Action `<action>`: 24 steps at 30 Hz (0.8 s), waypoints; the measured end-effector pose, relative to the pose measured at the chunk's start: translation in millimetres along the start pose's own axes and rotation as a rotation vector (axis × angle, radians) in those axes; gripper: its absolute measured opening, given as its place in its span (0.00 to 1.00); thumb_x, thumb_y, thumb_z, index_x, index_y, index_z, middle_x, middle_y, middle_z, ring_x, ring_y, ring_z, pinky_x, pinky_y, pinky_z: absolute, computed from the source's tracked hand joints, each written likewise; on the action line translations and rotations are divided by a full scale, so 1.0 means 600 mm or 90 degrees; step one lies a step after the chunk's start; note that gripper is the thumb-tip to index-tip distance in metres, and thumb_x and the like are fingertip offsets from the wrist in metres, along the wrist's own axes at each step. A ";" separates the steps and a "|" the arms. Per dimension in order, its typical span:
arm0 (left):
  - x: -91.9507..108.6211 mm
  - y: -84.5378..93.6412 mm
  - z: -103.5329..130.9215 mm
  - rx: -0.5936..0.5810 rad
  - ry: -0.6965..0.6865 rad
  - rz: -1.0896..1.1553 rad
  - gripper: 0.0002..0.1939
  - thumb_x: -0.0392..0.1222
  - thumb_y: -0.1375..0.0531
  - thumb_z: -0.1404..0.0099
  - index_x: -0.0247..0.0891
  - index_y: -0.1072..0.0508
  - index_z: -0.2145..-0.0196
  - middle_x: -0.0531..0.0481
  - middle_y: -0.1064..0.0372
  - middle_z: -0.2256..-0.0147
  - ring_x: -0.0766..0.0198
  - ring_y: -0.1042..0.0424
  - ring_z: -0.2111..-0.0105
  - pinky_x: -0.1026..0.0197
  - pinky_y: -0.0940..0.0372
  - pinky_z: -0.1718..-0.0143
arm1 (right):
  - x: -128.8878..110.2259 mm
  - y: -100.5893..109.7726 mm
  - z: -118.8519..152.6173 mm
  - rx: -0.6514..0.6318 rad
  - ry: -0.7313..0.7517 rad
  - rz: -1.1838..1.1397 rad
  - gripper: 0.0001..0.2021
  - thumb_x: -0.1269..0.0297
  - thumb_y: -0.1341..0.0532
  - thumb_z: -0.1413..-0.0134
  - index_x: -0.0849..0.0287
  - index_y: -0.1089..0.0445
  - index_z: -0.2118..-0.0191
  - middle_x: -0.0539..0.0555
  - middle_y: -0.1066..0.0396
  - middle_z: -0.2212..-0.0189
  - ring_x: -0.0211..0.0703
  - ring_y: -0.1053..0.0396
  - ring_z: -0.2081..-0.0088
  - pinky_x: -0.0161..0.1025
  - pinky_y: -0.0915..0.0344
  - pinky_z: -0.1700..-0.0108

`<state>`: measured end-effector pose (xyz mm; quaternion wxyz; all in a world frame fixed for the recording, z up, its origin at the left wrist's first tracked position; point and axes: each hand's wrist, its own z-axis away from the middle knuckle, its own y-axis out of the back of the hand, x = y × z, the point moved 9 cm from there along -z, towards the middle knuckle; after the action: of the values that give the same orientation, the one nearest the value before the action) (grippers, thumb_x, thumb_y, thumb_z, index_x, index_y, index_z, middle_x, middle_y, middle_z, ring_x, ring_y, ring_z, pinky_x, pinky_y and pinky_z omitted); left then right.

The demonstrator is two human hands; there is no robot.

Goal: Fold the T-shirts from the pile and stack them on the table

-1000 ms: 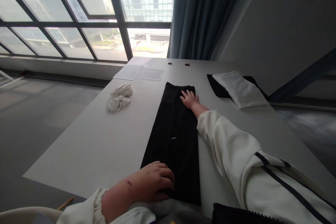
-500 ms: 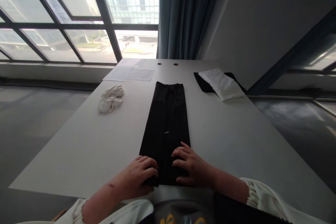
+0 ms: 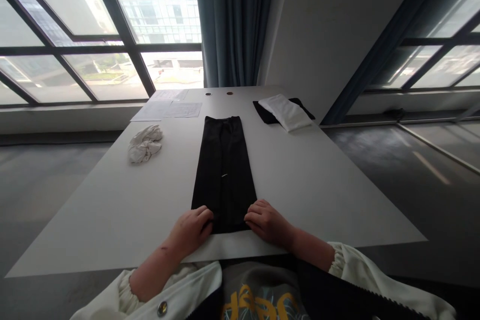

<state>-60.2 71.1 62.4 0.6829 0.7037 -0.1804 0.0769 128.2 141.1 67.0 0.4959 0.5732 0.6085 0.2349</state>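
Note:
Black folded cloth (image 3: pixel 224 165), long and narrow like a pair of trousers, lies flat down the middle of the white table (image 3: pixel 300 190), with a small white mark near its centre. At its near left corner my left hand (image 3: pixel 193 227) has its fingers curled closed on the edge. On the near right corner, my right hand (image 3: pixel 268 222) is closed in the same way, fingers bent over the cloth. Both thumbs are partly hidden. The near edge of the black cloth lies a little in from the table's front edge.
A crumpled beige cloth (image 3: pixel 146 144) lies on the left. Paper sheets (image 3: pixel 182 109) are at the back left. A folded white cloth (image 3: pixel 285 112) rests on a dark cloth (image 3: pixel 263 112) at the back right. Two round holes are near the far edge.
My hands have closed from spread fingers onto the cloth's near corners. The near end of the cloth now sits farther from the table's front edge, and the view has shifted right.

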 end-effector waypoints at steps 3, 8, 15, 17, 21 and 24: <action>-0.002 0.001 -0.003 0.050 0.069 -0.022 0.06 0.35 0.46 0.33 0.42 0.30 0.60 0.49 0.27 0.62 0.58 0.27 0.65 0.56 0.35 0.62 | -0.004 0.009 0.009 -0.014 0.004 -0.019 0.08 0.69 0.43 0.31 0.57 0.27 0.61 0.56 0.26 0.63 0.46 0.33 0.59 0.47 0.36 0.50; 0.041 -0.028 -0.005 0.009 -0.019 -0.049 0.09 0.32 0.42 0.40 0.41 0.29 0.61 0.46 0.28 0.61 0.53 0.29 0.58 0.52 0.33 0.55 | -0.004 0.007 0.012 -0.064 -0.005 -0.018 0.05 0.71 0.39 0.40 0.56 0.27 0.62 0.57 0.26 0.57 0.49 0.32 0.54 0.50 0.35 0.47; 0.035 -0.011 0.020 -0.008 -0.136 0.019 0.20 0.41 0.32 0.37 0.46 0.24 0.47 0.44 0.30 0.42 0.48 0.31 0.42 0.44 0.34 0.40 | 0.018 0.002 0.020 -0.050 -0.014 -0.015 0.16 0.63 0.31 0.42 0.56 0.24 0.47 0.62 0.27 0.44 0.57 0.31 0.42 0.58 0.32 0.39; 0.015 -0.008 0.029 -0.008 -0.138 0.014 0.23 0.42 0.33 0.34 0.48 0.25 0.42 0.45 0.30 0.39 0.48 0.31 0.39 0.42 0.34 0.38 | 0.027 -0.001 0.029 -0.057 -0.004 -0.027 0.20 0.66 0.32 0.40 0.55 0.25 0.42 0.62 0.27 0.43 0.56 0.30 0.41 0.59 0.33 0.36; -0.020 -0.008 0.041 -0.004 -0.130 0.019 0.18 0.37 0.39 0.31 0.46 0.23 0.44 0.45 0.28 0.38 0.50 0.30 0.37 0.44 0.32 0.36 | 0.053 0.006 0.048 -0.006 -0.035 -0.029 0.25 0.79 0.42 0.38 0.53 0.26 0.39 0.61 0.25 0.42 0.51 0.27 0.40 0.55 0.28 0.38; -0.038 -0.005 0.044 -0.009 -0.105 0.051 0.27 0.27 0.43 0.38 0.45 0.24 0.44 0.45 0.31 0.36 0.53 0.30 0.37 0.48 0.32 0.35 | 0.069 0.014 0.053 0.048 -0.079 -0.027 0.27 0.81 0.46 0.39 0.51 0.25 0.41 0.60 0.25 0.43 0.49 0.26 0.42 0.53 0.24 0.41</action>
<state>-83.8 48.7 49.8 0.6670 0.6951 -0.2644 0.0443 165.8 172.5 47.6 0.5160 0.5919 0.5967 0.1654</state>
